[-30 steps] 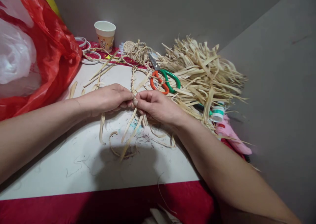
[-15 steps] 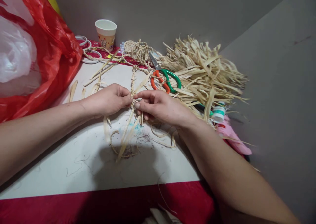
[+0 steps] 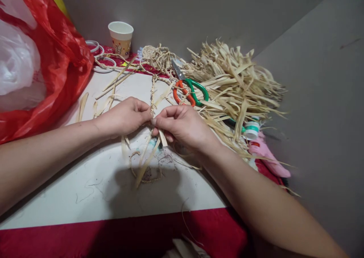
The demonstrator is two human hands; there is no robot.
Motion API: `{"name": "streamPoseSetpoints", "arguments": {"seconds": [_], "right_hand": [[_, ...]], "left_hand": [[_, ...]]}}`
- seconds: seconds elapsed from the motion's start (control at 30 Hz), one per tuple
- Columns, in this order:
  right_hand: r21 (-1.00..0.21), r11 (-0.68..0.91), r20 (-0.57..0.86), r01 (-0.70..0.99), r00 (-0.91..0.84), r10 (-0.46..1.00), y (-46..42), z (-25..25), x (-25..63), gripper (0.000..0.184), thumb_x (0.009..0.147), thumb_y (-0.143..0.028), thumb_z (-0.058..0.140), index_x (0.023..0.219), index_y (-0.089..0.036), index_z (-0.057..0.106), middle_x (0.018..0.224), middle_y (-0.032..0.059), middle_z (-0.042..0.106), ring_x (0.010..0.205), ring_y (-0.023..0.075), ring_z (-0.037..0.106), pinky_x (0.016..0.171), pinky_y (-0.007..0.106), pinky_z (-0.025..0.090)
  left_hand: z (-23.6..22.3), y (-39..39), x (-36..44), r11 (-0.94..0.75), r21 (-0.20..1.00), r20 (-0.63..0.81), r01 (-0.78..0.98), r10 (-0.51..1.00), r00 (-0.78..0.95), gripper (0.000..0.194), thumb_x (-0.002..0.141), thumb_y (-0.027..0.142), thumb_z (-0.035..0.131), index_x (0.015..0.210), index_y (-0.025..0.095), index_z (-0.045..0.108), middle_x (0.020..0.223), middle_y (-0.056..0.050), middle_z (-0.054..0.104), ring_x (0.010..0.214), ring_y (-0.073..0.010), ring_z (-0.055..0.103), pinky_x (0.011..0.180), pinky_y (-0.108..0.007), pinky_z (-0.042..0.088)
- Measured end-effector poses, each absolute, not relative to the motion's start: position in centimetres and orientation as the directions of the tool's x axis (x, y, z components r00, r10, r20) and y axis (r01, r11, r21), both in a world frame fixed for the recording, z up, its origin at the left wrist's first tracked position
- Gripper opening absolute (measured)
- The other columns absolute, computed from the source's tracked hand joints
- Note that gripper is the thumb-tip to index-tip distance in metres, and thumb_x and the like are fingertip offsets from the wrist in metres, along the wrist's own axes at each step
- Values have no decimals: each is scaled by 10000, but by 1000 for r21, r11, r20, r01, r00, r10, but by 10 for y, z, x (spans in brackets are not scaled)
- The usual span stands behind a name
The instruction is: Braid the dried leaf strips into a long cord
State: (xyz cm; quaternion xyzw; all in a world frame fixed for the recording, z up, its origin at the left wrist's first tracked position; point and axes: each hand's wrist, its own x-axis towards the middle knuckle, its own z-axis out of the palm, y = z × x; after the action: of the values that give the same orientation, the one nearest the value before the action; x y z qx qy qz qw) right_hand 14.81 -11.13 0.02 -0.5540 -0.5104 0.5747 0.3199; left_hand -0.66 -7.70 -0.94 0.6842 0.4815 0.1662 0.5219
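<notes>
Fingertips of my left hand (image 3: 132, 115) pinch a thin twisted straw cord (image 3: 152, 93) that runs up the white board. Close against it, my right hand (image 3: 180, 125) is closed, thumb and index pressed together on the same cord at its lower end. Loose flat straw strands (image 3: 147, 161) hang below the fingers toward me, and a short strip (image 3: 163, 138) pokes out under the right hand. The exact spot where the strands meet is hidden by the fingertips. Scissors (image 3: 191, 92) with one orange and one green handle lie beyond my right hand.
A large pile of dry straw strips (image 3: 233, 76) lies at the back right, beside a coil of cord (image 3: 159, 57). A paper cup (image 3: 121, 40) and white rings (image 3: 105, 65) stand behind. A red plastic bag (image 3: 65, 60) fills the left; a pink glue gun (image 3: 267, 155) lies right.
My right index finger, stretched out before, has curled in, and the thumb and finger now press together at the cord. My left hand has barely moved.
</notes>
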Motion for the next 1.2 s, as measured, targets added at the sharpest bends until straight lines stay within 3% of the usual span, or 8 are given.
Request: {"name": "streamPoseSetpoints", "arguments": {"seconds": [0.2,0.4,0.6,0.7,0.8,0.93,1.03,1.2], "right_hand": [[-890,19,-54,455,-148,988,-116,-14,148,170,743,-215,572,601,-127,603,529,7,559,446,69,421,424,193,300],[-797,175,59,578,-213,975,-119,-16,151,167,793,-219,535,654,-144,587,593,18,544,533,93,438,484,208,320],[-892,-25,-236,451,-418,877,-130,20,154,136,785,-235,600,678,-151,613,528,-4,541,411,68,408,392,193,283],[-932,-90,-209,350,-320,924,-122,30,163,228,808,-289,613,630,-148,590,536,10,569,377,54,402,360,185,281],[-973,-110,-140,202,-140,980,-107,24,167,175,836,-284,592,719,-155,586,656,24,625,375,41,423,340,171,274],[-926,-372,-373,63,-302,878,-98,6,161,173,870,-305,542,790,-153,566,671,28,610,363,49,436,291,161,176],[-888,-459,-421,11,-421,803,-99,0,156,212,887,-332,523,774,-153,544,567,-23,520,330,30,339,295,148,172],[-841,-534,-516,87,-428,742,-97,0,157,300,921,-337,475,696,-143,522,444,-98,270,316,16,173,301,134,120]], "left_hand": [[-9,-78,-6,194,906,-364,375,811,458,249,788,235,524,553,169,474,404,68,353,342,-29,243,395,-233,143],[-9,-77,-7,159,897,-353,413,820,451,198,789,258,527,618,159,528,452,64,393,354,-25,278,407,-222,187],[4,-74,-9,157,866,-378,474,827,417,182,781,249,514,698,139,634,507,5,520,408,-62,415,443,-229,319],[12,-71,-12,130,834,-392,536,823,411,211,797,257,503,783,129,671,528,-10,549,429,-73,455,464,-230,352],[13,-68,-14,139,851,-392,507,809,438,206,797,258,512,798,120,665,514,0,526,417,-65,437,457,-224,340],[8,-68,-13,128,892,-359,434,783,507,195,800,250,507,746,118,641,537,-2,538,428,-51,428,459,-207,326],[4,-69,-13,45,888,-310,459,794,523,205,809,248,496,739,124,643,556,-9,560,428,-47,414,449,-200,305],[1,-69,-13,-50,868,-277,493,777,566,231,822,275,483,734,138,646,617,-41,596,450,-61,432,444,-216,306]]}}
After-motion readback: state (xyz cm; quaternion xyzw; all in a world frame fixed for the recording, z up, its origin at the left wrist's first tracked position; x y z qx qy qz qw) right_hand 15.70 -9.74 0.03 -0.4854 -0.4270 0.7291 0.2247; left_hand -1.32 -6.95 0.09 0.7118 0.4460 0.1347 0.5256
